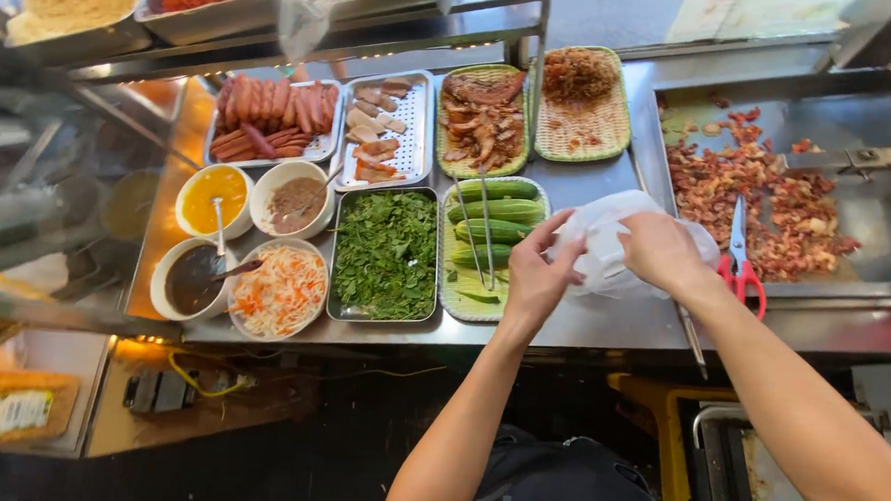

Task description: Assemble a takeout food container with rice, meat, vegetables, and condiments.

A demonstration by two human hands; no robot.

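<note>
Two bare hands work a thin white plastic bag (606,243) just above the steel desk (588,187) of a street food stall, the left hand (535,274) pinching one edge of the bag between thumb and fingers, the right hand (661,252) closed over the other side. The bag hangs between the cucumber tray and the griddle, and it looks crumpled and empty; by the look of it the bag is only being opened, with nothing yet put in and all the fillings untouched on the desk. Four bowls sit at the left: a yellow sauce (213,198), a brown paste (295,200), a dark sauce (192,278) and shredded carrot and white radish (279,291). Two perforated metal trays behind them hold sausages (271,121) and sliced cold meat (383,128), and one deeper metal tray carries chopped green herbs (385,253). Three green woven trays hold, in turn, roast meat slices (481,117), shredded dried meat (578,81) and about four whole cucumbers (492,217), with one pair of metal tongs (476,237) laid across the last. One pair of red-handled scissors (741,258) lies on the edge of the griddle (888,215), where chopped fried meat (758,199) is spread.
</note>
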